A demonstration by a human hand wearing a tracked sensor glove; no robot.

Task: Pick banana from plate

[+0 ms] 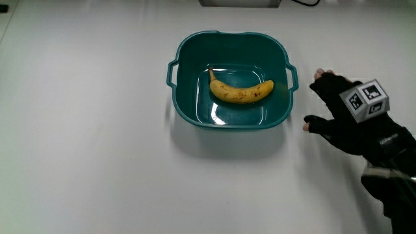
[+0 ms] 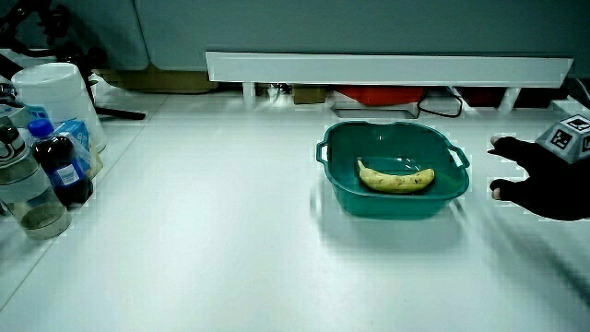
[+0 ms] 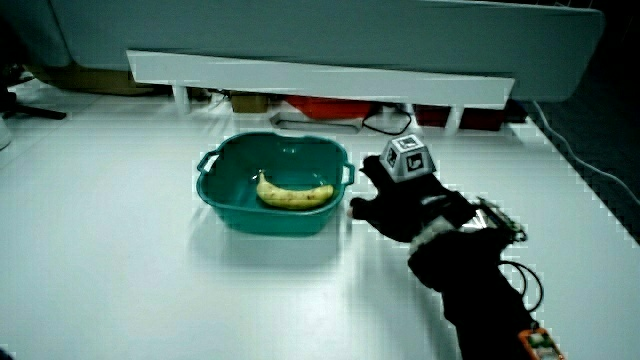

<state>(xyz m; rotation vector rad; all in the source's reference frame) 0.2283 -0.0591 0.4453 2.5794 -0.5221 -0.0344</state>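
A yellow banana (image 1: 241, 90) with brown specks lies inside a teal basin (image 1: 188, 65) that has two side handles. Both side views show the banana (image 2: 395, 178) (image 3: 293, 193) resting on the floor of the basin (image 2: 343, 189) (image 3: 222, 205). The gloved hand (image 1: 338, 110) (image 2: 530, 175) (image 3: 395, 205) hovers over the table beside the basin, close to one handle, apart from it. Its fingers are spread and hold nothing. A patterned cube (image 1: 366, 99) sits on the back of the hand.
Bottles (image 2: 55, 166) and a white container (image 2: 57, 92) stand at the table's edge in a side view. A low white partition (image 2: 387, 66) (image 3: 320, 78) runs along the table, with cables (image 3: 385, 122) and red items under it.
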